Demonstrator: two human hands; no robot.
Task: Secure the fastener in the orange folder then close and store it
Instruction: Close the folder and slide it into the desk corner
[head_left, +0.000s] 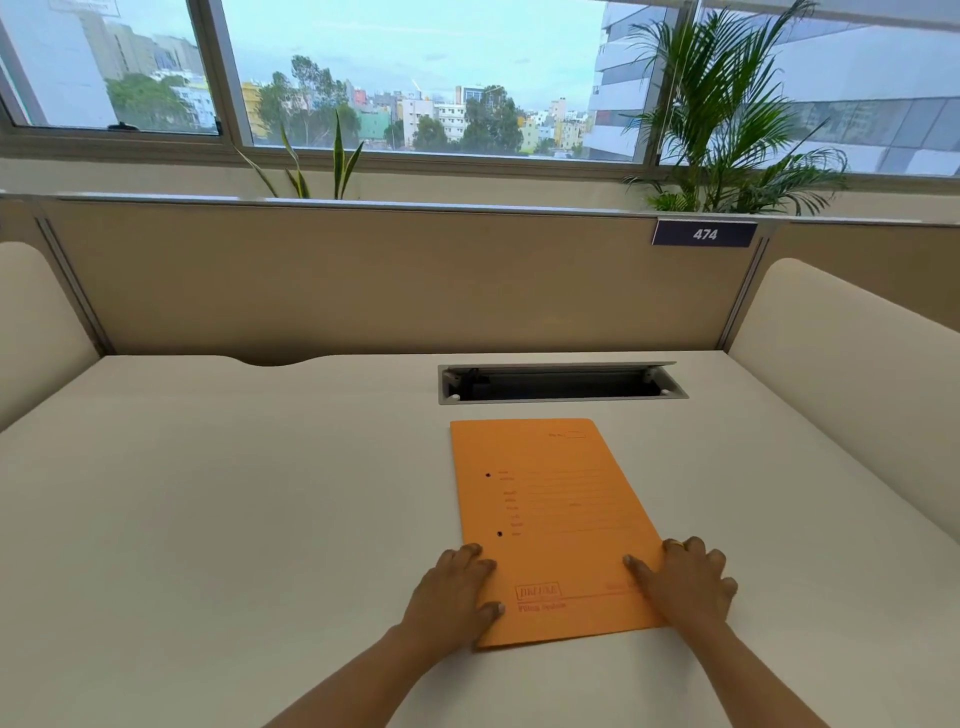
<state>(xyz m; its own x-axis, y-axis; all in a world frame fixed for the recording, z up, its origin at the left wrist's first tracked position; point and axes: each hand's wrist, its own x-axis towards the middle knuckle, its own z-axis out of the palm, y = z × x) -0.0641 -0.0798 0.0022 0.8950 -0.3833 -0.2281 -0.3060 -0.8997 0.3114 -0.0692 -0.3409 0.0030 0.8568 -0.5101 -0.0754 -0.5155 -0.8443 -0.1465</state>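
Note:
An orange folder (550, 519) lies closed and flat on the white desk (234, 493), front cover up, with printed lines and two small dark holes near its left edge. My left hand (452, 592) rests on the folder's near left corner, fingers spread flat over the edge. On the near right corner lies my right hand (685, 577), also flat, with a ring on one finger. Neither hand grips the folder. The fastener itself is hidden under the cover.
A cable tray opening (561, 384) with its lid raised sits in the desk just beyond the folder. A beige partition (363, 280) with a "474" label (704, 234) closes the back; padded side panels stand left and right. Plants and windows lie behind.

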